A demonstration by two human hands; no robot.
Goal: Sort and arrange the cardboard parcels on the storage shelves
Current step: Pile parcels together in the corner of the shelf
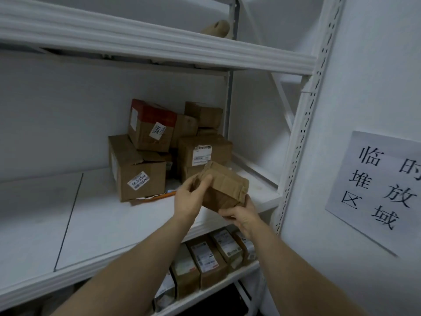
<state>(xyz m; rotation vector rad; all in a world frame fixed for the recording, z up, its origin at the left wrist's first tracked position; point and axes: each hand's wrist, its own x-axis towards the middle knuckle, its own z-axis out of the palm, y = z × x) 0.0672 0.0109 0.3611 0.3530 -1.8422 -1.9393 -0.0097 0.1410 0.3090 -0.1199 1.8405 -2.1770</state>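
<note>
In a white-walled storage corner, a white metal rack is filling the view. Its middle shelf [109,215] is running from 8 o'clock up to 3 o'clock, w/ a dark seam crossing the board at approx. 8 o'clock. The upper shelf [159,46] is cutting across at 11–1 o'clock, and a tan wrapped item [216,28] is lying on it at 12. A perforated upright [303,133] is standing at 2–3 o'clock. On the wall beside it, at 3 o'clock, a paper sign [378,188] w/ black characters is hanging.

At the back of the middle shelf, near centre, cardboard parcels are sitting in a loose pile: a big box [139,172] w/ a white label, a red-topped box [150,126] leaning on it, a labelled box [205,149] to the right, and more behind. An orange strip [167,195] is poking out at the big box's base. On the lower shelf [216,286], at 5–6 o'clock, a row of labelled parcels [209,258] is standing.

Both bare forearms are reaching up from 6 o'clock. The small brown parcel [225,188] is sitting tilted between the hands, over the middle shelf's front right, just in front of the pile. The left hand [189,199] is gripping its left end, fingers curled round the edge. The right hand [241,216] is cupping the lower right corner from beneath, fingers wrapped under.
</note>
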